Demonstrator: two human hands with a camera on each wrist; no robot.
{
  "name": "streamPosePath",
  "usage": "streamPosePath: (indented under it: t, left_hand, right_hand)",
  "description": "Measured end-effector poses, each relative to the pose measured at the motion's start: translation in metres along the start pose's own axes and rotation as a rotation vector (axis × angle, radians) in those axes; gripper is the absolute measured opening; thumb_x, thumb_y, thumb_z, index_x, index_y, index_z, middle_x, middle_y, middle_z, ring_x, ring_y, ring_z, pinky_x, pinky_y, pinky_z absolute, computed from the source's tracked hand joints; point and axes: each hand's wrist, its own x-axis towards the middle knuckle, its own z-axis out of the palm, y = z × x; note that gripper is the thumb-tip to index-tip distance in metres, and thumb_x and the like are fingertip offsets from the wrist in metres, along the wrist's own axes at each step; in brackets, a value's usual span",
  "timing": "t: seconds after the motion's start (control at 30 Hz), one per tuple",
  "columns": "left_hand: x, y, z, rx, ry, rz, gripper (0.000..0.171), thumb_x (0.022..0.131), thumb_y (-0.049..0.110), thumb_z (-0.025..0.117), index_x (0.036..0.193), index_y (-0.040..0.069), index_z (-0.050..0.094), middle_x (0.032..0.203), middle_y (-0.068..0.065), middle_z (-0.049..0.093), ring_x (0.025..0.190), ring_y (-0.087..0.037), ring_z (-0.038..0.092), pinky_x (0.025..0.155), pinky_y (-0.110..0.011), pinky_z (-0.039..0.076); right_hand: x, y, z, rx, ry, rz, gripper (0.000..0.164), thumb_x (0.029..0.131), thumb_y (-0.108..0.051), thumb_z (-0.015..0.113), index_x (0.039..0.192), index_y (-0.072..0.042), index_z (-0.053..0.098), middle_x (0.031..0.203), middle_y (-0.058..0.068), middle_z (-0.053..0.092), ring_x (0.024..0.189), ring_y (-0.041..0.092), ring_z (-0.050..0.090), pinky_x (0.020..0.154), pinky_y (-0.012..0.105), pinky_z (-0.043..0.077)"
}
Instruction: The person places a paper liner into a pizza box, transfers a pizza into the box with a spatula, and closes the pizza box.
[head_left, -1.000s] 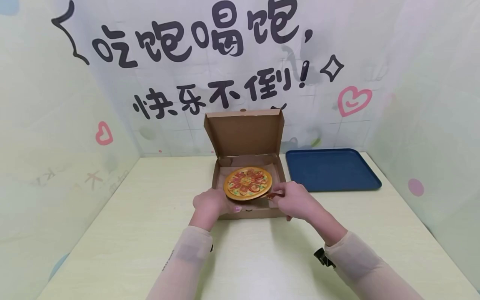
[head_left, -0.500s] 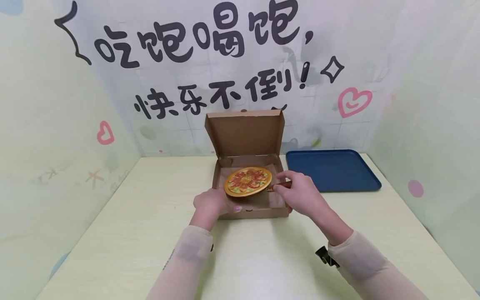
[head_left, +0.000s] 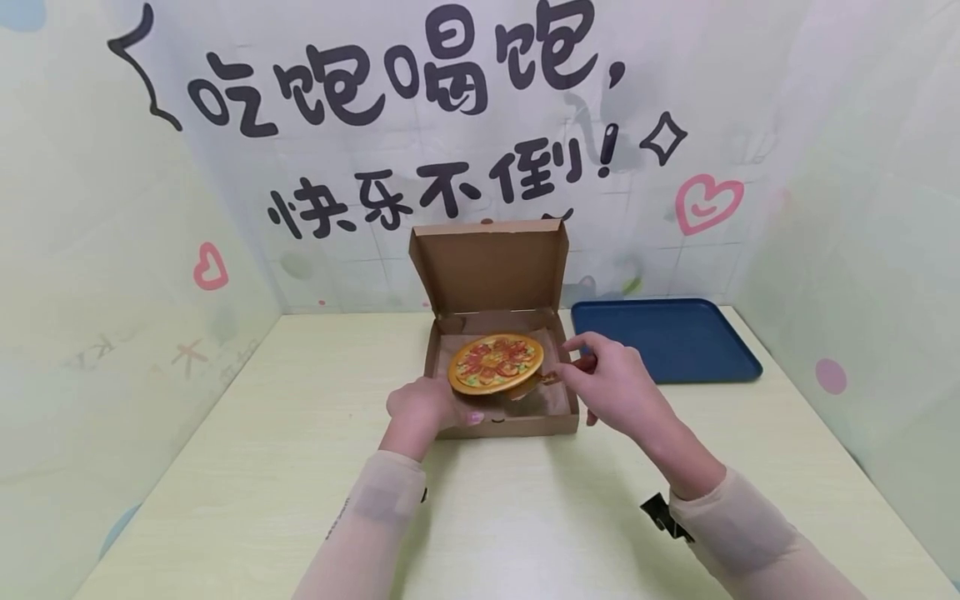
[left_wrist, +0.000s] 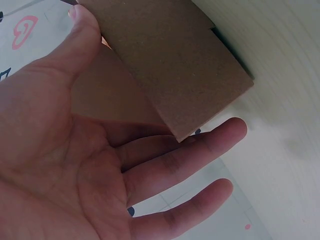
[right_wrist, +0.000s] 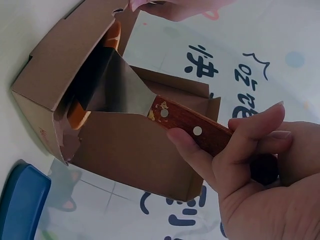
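A round toy-like pizza (head_left: 496, 364) lies tilted in the open cardboard pizza box (head_left: 487, 427), its right side raised. My left hand (head_left: 424, 407) holds the box's front left corner, thumb along the front rim; in the left wrist view the fingers (left_wrist: 175, 172) spread around the corner of the cardboard (left_wrist: 170, 60). With my right hand (head_left: 611, 385) I grip a spatula (right_wrist: 122, 85) by its riveted wooden handle (right_wrist: 187, 122). Its flat metal blade reaches into the box, under the pizza's right edge. In the right wrist view, the orange pizza rim (right_wrist: 77, 116) shows beside the blade.
A dark blue tray (head_left: 663, 337) lies on the pale table (head_left: 315, 400), to the right of the box. The box's lid (head_left: 491, 268) stands raised at the back, close to the printed wall sheet (head_left: 337, 275). Brown paper (head_left: 551, 396) lines the box.
My right hand has moved right and slightly up, drawing the spatula partly out from under the pizza. The pizza's right side tilts higher than before. My left hand stays at the box corner.
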Motion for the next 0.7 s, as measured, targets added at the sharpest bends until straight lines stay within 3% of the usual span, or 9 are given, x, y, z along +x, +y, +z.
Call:
streamPosePath:
  t: [0.43, 0.7]
  left_hand:
    - [0.000, 0.000, 0.001, -0.008, 0.000, 0.003, 0.103, 0.077, 0.071, 0.085, 0.153, 0.010, 0.053, 0.135, -0.016, 0.072, 0.106, -0.029, 0.069, 0.091, -0.048, 0.052]
    - [0.000, 0.000, 0.002, -0.004, 0.003, 0.003, 0.099, 0.077, 0.071, 0.084, 0.150, 0.011, 0.057, 0.136, -0.016, 0.071, 0.110, -0.031, 0.070, 0.094, -0.050, 0.053]
  right_hand:
    - [-0.014, -0.011, -0.014, -0.040, 0.089, -0.034, 0.032, 0.104, -0.030, 0.069, 0.125, -0.006, 0.062, 0.108, 0.014, 0.073, 0.052, 0.020, 0.063, 0.059, 0.034, 0.059]
    - [-0.017, -0.016, -0.022, -0.070, 0.128, -0.030, 0.033, 0.105, -0.034, 0.068, 0.123, -0.007, 0.061, 0.105, 0.016, 0.075, 0.052, 0.020, 0.065, 0.058, 0.034, 0.059]
